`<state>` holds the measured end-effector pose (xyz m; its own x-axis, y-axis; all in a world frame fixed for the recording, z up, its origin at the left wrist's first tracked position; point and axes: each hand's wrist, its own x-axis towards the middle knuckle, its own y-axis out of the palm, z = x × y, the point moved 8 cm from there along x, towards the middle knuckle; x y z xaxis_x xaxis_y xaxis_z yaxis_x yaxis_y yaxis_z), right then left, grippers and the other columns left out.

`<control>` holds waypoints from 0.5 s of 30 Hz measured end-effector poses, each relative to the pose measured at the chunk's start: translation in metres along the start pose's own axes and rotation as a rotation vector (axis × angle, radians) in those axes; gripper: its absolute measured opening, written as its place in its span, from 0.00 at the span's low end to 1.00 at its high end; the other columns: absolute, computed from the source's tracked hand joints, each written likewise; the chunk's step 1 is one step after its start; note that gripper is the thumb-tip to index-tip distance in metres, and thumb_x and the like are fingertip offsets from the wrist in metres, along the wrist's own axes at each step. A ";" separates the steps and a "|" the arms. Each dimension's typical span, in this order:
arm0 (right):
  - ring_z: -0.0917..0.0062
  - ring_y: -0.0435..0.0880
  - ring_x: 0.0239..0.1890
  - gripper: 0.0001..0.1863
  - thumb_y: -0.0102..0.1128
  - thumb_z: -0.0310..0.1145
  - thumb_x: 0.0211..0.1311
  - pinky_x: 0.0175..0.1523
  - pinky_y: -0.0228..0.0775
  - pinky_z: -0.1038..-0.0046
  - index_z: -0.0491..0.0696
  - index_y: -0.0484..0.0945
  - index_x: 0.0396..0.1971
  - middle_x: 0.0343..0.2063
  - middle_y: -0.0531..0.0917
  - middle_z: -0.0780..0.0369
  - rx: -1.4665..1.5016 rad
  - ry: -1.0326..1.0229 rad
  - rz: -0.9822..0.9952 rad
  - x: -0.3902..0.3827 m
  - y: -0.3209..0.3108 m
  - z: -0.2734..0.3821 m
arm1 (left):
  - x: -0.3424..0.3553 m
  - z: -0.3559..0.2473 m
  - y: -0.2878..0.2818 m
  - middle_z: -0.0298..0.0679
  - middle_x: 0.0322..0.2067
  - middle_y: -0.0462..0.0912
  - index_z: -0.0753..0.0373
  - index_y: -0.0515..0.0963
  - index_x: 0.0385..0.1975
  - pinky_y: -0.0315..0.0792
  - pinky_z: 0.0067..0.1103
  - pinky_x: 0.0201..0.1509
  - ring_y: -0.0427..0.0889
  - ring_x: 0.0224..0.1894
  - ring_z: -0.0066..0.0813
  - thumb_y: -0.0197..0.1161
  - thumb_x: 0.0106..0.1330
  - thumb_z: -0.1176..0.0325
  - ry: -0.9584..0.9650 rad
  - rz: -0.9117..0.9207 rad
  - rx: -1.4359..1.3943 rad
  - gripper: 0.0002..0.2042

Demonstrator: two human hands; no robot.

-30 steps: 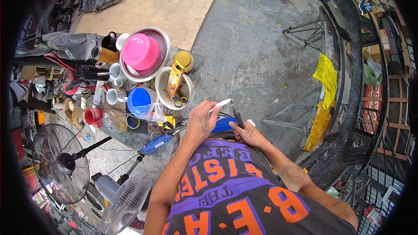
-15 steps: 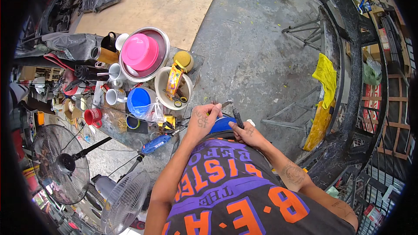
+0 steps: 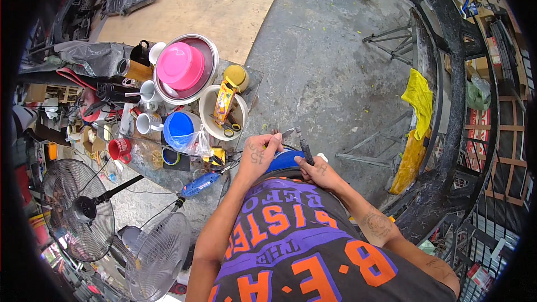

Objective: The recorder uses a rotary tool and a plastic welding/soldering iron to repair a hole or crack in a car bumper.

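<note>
Pinched in my left hand (image 3: 260, 154) is a small metal piece (image 3: 287, 132), its tip poking out past the thumb and forefinger. My right hand (image 3: 316, 170) is closed around a slim dark rotary tool handpiece (image 3: 305, 150), held upright with its tip close to the metal piece. Whether the two touch is too small to tell. A blue rotary tool motor (image 3: 201, 184) is to the left, with a cable-like shaft running toward my hands. Something blue (image 3: 283, 161) shows beneath my hands, mostly hidden by them and my shirt.
Left, a cluttered table holds a white bucket (image 3: 244, 113) with scissors and a yellow packet, a pink basin (image 3: 179, 67), a blue-lidded tub (image 3: 180, 128) and mugs. Two fans (image 3: 84, 210) stand at lower left. A yellow cloth (image 3: 418, 95) hangs on a black frame at right.
My hands stay in nearly the same place, with the metal piece and handpiece shifting only slightly. The nearer fan's head has turned a little to the left.
</note>
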<state>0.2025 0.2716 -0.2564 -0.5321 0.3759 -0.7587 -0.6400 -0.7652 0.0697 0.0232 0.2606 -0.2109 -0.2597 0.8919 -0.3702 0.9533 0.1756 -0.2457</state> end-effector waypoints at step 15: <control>0.87 0.54 0.12 0.27 0.50 0.49 0.69 0.17 0.43 0.78 0.51 0.60 0.12 0.10 0.60 0.72 0.086 0.006 -0.013 0.002 -0.002 -0.003 | 0.002 -0.002 0.003 0.35 0.14 0.73 0.67 0.79 0.21 0.60 0.21 0.24 0.66 0.19 0.18 0.55 0.68 0.59 0.019 0.007 -0.044 0.18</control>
<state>0.2041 0.2721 -0.2594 -0.5198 0.3823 -0.7640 -0.6922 -0.7125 0.1145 0.0257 0.2634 -0.2100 -0.2508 0.9009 -0.3543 0.9609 0.1874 -0.2037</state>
